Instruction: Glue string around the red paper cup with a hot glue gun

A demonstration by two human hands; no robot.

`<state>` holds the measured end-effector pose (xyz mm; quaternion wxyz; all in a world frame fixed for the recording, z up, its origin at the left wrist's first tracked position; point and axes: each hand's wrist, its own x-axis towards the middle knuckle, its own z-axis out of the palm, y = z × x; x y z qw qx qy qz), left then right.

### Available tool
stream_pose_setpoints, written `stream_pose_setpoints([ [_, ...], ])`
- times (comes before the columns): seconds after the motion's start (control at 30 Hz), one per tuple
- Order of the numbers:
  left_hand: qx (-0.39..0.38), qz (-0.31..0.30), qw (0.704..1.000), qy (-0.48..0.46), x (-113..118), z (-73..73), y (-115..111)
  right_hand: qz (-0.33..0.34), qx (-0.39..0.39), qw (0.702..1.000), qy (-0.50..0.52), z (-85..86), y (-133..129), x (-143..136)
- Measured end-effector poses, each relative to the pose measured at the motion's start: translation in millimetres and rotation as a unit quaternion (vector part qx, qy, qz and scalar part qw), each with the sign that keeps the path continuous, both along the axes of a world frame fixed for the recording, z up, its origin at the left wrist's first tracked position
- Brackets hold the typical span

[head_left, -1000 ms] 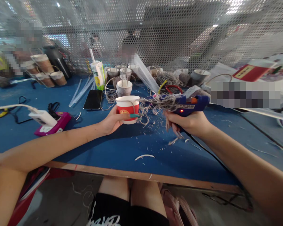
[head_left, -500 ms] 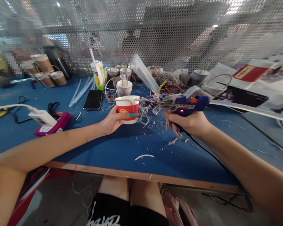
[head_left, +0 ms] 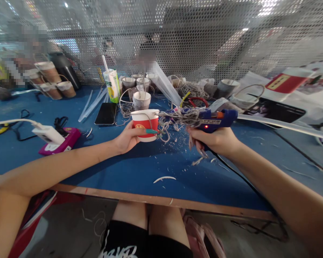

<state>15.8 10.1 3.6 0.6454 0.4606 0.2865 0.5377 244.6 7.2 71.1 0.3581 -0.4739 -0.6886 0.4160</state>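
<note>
My left hand [head_left: 127,138] is closed around a red and white paper cup [head_left: 145,120], held upright above the blue table. My right hand [head_left: 212,138] grips a blue glue gun [head_left: 222,118] by its handle. A small red light glows on the gun, and grey fibres are tangled over its front. The gun's front end points left and lies at the cup's right rim; whether it touches cannot be told. Thin cord [head_left: 164,133] loops at the cup's right side. A long clear glue stick [head_left: 271,122] extends from the gun's rear.
Behind the cup stand several cord-wrapped cups [head_left: 141,100], a drink carton [head_left: 112,86] and a black phone [head_left: 106,114]. A purple power strip [head_left: 75,135] lies left. White scraps [head_left: 164,178] litter the blue table [head_left: 110,179]. Perforated metal mesh [head_left: 193,39] rises behind.
Both hands hold nearly the same positions. The glue gun has shifted very slightly to the left.
</note>
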Motion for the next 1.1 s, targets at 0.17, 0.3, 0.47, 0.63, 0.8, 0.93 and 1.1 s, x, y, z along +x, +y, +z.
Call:
stream_pose_setpoints([
  [0.17,-0.008,0.006,1.0,-0.004,0.1,1.1,-1.1,0.001,0.0,1.0,0.001,0.8,0.0,-0.6],
  [0.3,-0.011,0.001,1.0,-0.011,0.4,2.5,-1.7,-0.016,-0.003,1.0,-0.003,0.0,0.6,-0.5],
  [0.47,-0.018,0.006,1.0,-0.024,1.0,3.5,-1.9,-0.022,-0.011,1.0,-0.001,1.0,-0.5,-0.9],
  [0.63,-0.014,0.006,1.0,-0.02,1.0,4.7,-2.4,-0.043,-0.026,0.999,0.01,5.9,-2.7,-3.8],
  [0.8,-0.017,0.013,1.0,-0.022,1.8,7.3,-3.7,-0.044,-0.022,0.998,0.026,6.0,-1.3,-3.2],
  [0.93,-0.024,0.017,0.999,-0.028,2.2,7.8,-4.3,-0.028,-0.012,0.999,0.036,3.2,1.0,-1.7],
  [1.1,-0.017,0.009,0.999,-0.027,1.6,6.3,-4.1,-0.022,-0.004,0.999,0.028,-0.4,3.4,-0.9],
])
